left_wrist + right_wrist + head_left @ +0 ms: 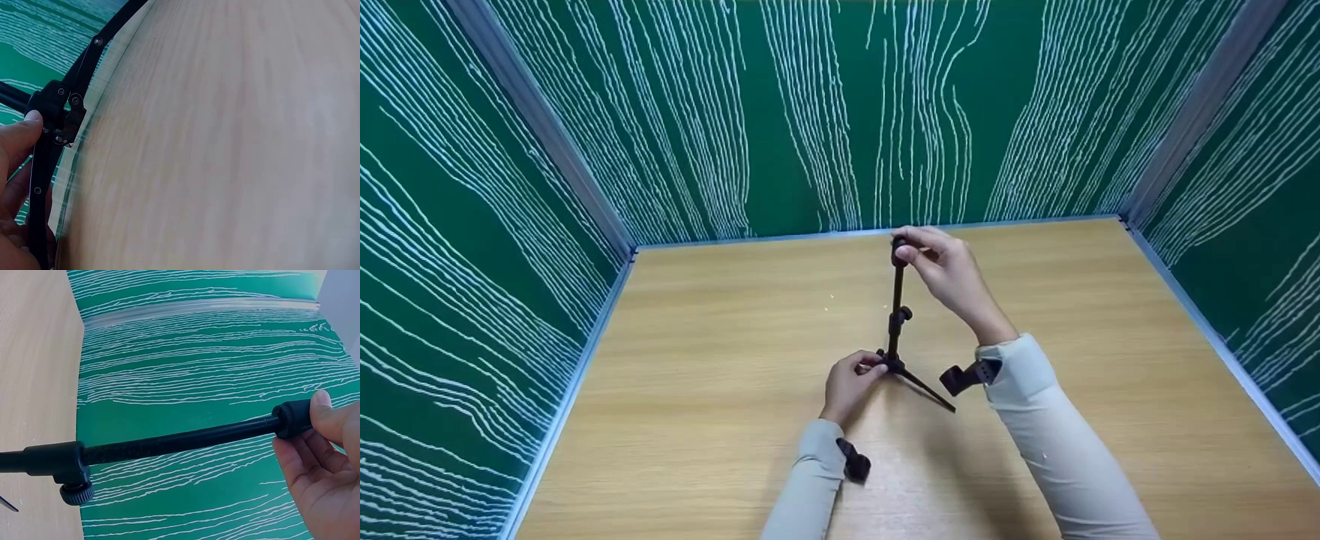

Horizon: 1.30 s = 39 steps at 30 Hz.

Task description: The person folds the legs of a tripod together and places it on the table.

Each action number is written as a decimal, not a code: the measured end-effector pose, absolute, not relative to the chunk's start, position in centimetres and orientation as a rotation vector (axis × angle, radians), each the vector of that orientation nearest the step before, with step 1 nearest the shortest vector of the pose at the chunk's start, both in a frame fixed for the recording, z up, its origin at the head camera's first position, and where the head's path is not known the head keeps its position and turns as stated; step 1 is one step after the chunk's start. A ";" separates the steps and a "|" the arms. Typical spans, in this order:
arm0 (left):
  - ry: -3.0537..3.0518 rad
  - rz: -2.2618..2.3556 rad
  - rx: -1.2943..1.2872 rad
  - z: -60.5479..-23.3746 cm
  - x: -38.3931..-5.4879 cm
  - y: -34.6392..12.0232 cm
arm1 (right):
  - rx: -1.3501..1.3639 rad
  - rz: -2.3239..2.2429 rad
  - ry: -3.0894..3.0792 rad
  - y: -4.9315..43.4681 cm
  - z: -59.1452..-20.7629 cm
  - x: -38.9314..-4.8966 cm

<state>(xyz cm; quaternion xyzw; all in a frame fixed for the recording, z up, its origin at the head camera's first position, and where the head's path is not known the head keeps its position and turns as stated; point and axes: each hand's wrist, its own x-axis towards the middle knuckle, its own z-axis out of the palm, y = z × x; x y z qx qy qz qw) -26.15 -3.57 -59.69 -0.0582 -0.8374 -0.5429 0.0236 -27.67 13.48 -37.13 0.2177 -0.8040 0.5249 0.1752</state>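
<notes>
A small black tripod stand (898,289) stands nearly upright over the middle of the table, one leg (926,390) slanting down to the right. My right hand (952,281) pinches the fitting at its top; in the right wrist view, thumb and fingers close round this ribbed black end piece (292,418). Lower down, my left hand (851,386) grips the stand at its base. Seen from the left wrist, the thumb presses on the leg hub (52,104) while fingers curl behind a leg (37,191). A side knob (76,493) sits partway up the pole.
The wooden tabletop (720,322) is bounded by green panels (787,195) with white wavy lines at the back and both sides. Grey posts (547,127) mark the corners. A black camera mount (855,461) is strapped to each wrist over light sleeves.
</notes>
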 end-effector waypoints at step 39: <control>-2.553 -1.728 -0.179 -59.9 -26.2 -3.6 | 0.595 1.482 -2.219 13.3 -37.5 -27.3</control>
